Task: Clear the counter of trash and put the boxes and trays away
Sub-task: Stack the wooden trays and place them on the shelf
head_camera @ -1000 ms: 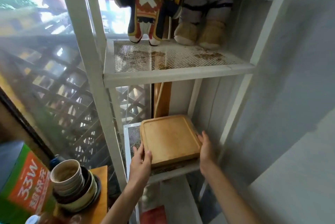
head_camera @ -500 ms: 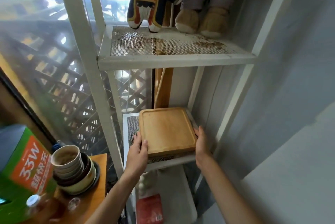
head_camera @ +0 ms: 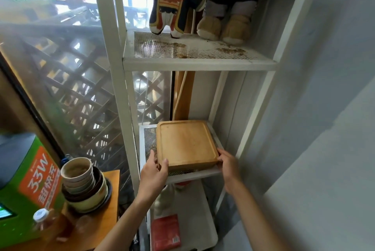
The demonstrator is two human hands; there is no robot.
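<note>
A square wooden tray (head_camera: pixel 185 144) lies flat on the middle mesh shelf (head_camera: pixel 149 141) of a white metal rack. My left hand (head_camera: pixel 154 171) grips the tray's near left corner, thumb on its top rim. At the near right corner my right hand (head_camera: pixel 228 166) holds the tray's edge with curled fingers. The tray sits toward the right side of the shelf, leaving bare mesh on its left.
Two plush dolls (head_camera: pixel 176 1) stand on the upper shelf (head_camera: pixel 192 51). A red packet (head_camera: pixel 165 231) lies on the lower shelf. At left a wooden counter (head_camera: pixel 101 220) carries stacked bowls (head_camera: pixel 83 183), a green box (head_camera: pixel 30 185) and a capped bottle (head_camera: pixel 42 220). A grey wall (head_camera: pixel 324 88) is on the right.
The tray has slid a little farther back onto the shelf with both hands following it. The camera view has shifted slightly.
</note>
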